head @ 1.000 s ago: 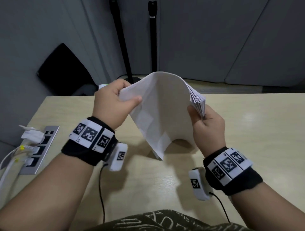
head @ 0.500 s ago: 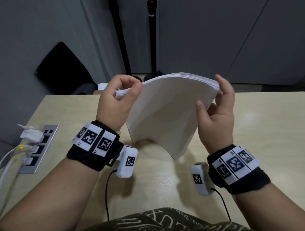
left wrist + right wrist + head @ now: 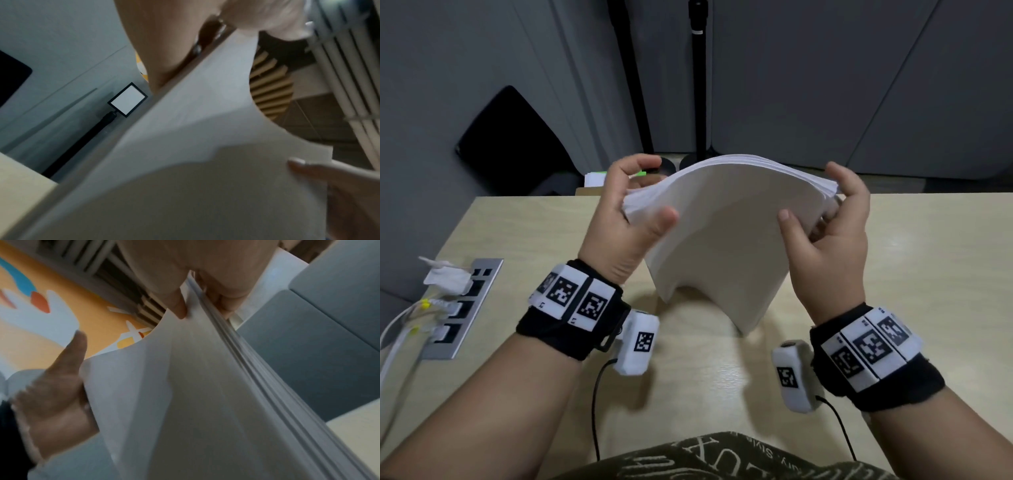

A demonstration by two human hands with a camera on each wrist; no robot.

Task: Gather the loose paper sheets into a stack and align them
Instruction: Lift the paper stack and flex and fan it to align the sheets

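Paper stack [image 3: 726, 236] held upright above worktop [image 3: 914, 274], bowed, left hand [image 3: 619, 222] and right hand [image 3: 825, 233] each in pinching grip on a side edge; light, floppy, slippery sheets, best held at opposite edges.

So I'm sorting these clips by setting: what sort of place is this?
Probably an office or recording room. A pale desk has a built-in socket panel with cables plugged in, grey partition panels stand behind it, and a black stand pole rises beyond the paper stack.
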